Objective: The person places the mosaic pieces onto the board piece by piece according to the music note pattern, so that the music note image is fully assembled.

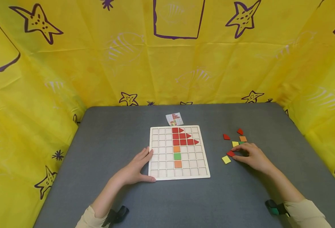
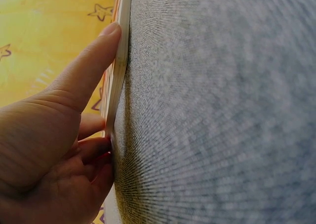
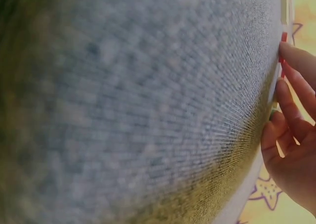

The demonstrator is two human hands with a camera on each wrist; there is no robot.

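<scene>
A pale wooden grid board (image 1: 160, 164) lies on the table. Red squares (image 1: 183, 142) and pointed red tiles (image 1: 196, 142) form rows in its upper part, above an orange tile (image 1: 176, 149), a green tile (image 1: 177, 156) and another orange tile (image 1: 178, 164). My left hand (image 1: 134, 167) rests at the board's left side, fingers spread along the edge and thumb near the lower corner. To the right, my right hand (image 1: 251, 155) pinches a red tile (image 1: 230, 153) at table level between thumb and forefinger. The right wrist view shows that tile's thin red edge (image 3: 283, 37) by the fingertips.
Around the right hand lie yellow tiles (image 1: 226, 159), a partly covered green tile (image 1: 241, 142), an orange tile (image 1: 243, 138) and rounded red tiles (image 1: 226, 136). A printed pattern card (image 1: 179, 120) sits behind the board. Yellow cloth (image 1: 161, 69) surrounds the grey table (image 1: 113, 126).
</scene>
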